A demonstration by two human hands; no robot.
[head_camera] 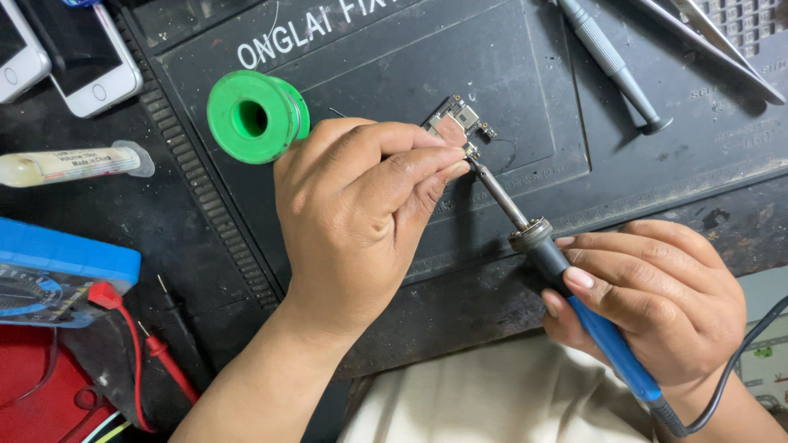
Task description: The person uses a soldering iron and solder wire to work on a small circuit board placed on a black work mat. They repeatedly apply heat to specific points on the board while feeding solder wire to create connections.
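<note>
Right now the small circuit board (pixel 456 125) lies flat on the dark work mat (pixel 345 74), w/ the green solder spool (pixel 254 116) just to its left on the same mat. Left hand (pixel 361 209) reaches up to the board's lower-left corner; thumb & fingers (pixel 427 160) are pressed together in a pinch right at the board edge. What they pinch can't be told, maybe thin solder wire, too fine to see. Right hand (pixel 652 303), below-right of the board, has its fingers wrapped round the blue handle of the soldering iron (pixel 566 279); the iron's metal tip (pixel 474 166) slants up-left and meets the board's lower edge, beside the left fingertips.

Judgement on handling: board looks thin, light, stiff but fragile, w/ bare parts & a metal shield on top. Best held by bare edges or corners only, light pressure, no flexing; it would likely slide on the mat if pushed. Iron: rigid, hot at the metal end, so take it only by the blue grip behind the black collar; the cord trailing off lower-right may tug.

Farther from the board: metal tools top-right, two white phones (pixel 90 61) top-left, a syringe tube (pixel 74 162) left of the spool.
</note>
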